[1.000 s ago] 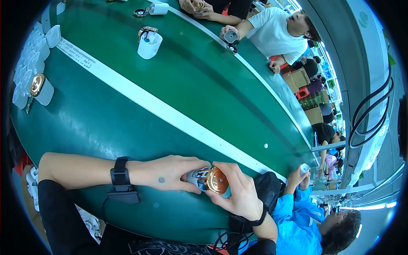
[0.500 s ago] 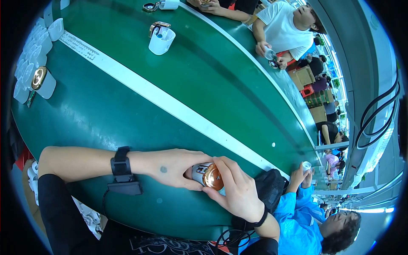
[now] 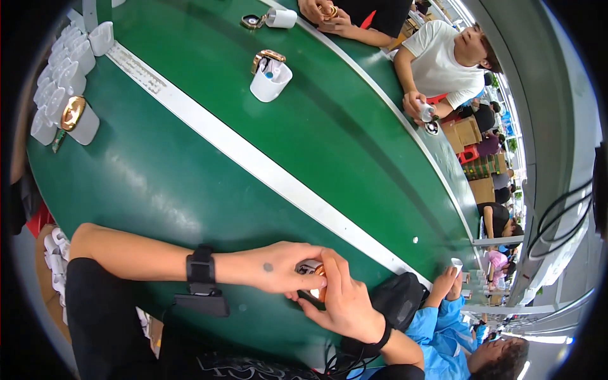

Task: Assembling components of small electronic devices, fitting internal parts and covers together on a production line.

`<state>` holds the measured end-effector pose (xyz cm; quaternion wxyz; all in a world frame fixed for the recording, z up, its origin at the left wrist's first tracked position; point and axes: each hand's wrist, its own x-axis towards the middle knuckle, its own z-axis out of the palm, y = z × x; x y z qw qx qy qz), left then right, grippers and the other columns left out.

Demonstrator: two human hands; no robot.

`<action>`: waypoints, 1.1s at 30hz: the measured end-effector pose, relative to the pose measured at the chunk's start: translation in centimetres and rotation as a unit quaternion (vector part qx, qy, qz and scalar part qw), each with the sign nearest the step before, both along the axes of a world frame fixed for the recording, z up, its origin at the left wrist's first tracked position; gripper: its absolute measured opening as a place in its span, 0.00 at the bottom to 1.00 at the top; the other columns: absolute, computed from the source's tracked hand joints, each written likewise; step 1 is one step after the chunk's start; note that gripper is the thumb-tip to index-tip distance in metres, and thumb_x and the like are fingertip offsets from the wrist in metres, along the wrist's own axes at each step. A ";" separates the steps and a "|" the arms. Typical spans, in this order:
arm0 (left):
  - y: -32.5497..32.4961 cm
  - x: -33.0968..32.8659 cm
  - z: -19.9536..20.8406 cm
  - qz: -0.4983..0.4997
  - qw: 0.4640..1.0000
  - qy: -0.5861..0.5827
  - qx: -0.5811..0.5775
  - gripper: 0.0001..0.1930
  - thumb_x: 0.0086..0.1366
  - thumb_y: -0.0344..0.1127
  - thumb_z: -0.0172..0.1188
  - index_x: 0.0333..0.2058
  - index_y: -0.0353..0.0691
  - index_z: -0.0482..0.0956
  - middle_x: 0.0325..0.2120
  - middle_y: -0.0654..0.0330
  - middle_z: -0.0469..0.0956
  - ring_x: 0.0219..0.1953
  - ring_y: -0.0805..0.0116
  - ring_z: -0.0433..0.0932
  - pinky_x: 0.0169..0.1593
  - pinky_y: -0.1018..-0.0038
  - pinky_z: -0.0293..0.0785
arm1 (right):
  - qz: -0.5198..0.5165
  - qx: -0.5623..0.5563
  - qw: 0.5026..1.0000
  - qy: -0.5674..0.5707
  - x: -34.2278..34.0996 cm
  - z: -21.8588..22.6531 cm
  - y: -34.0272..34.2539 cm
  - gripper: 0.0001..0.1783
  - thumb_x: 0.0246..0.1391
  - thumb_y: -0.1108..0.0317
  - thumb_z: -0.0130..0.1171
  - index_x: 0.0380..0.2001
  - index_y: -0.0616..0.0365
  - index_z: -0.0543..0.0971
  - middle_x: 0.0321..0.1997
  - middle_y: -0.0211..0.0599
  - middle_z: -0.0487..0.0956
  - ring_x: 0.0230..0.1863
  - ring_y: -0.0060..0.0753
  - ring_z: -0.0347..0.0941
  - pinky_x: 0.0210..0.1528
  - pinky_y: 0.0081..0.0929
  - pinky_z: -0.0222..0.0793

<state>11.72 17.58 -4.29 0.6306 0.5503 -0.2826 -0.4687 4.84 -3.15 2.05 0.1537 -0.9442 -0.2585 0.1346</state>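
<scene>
The left hand (image 3: 282,267) was gripping a small grey-white device with a shiny copper-gold cap (image 3: 318,294). The right hand (image 3: 348,305) was half closed, with its bent fingers against this device, which was between both hands, over the near side of the smooth green tabletop (image 3: 209,202). A black fabric bag (image 3: 399,295) lay just beside the right hand.
</scene>
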 end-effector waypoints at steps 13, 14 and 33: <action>2.0 6.5 -3.5 0.462 0.837 -0.291 0.018 0.39 0.67 0.45 0.67 0.67 0.32 0.57 0.57 0.43 0.67 0.36 0.62 0.80 0.42 0.64 0.80 | -0.167 -0.025 0.974 -0.150 7.3 -1.7 -4.4 0.44 0.64 0.57 0.62 0.76 0.57 0.53 0.58 0.57 0.71 0.48 0.66 0.79 0.47 0.51 0.79; 3.0 8.2 -3.7 0.516 0.796 -0.314 0.040 0.41 0.65 0.45 0.70 0.67 0.32 0.58 0.57 0.42 0.67 0.36 0.62 0.79 0.43 0.63 0.79 | -0.198 -0.014 0.967 -0.161 8.6 -1.9 -5.9 0.44 0.64 0.56 0.61 0.76 0.53 0.53 0.57 0.57 0.71 0.48 0.66 0.78 0.48 0.51 0.78; 0.2 8.1 -4.6 0.381 0.863 -0.324 0.065 0.35 0.54 0.45 0.76 0.58 0.42 0.73 0.51 0.52 0.78 0.55 0.51 0.71 0.62 0.58 0.68 | -0.090 0.055 0.969 -0.222 8.9 -0.7 -4.1 0.47 0.50 0.70 0.72 0.73 0.50 0.62 0.72 0.50 0.63 0.69 0.57 0.65 0.64 0.44 0.70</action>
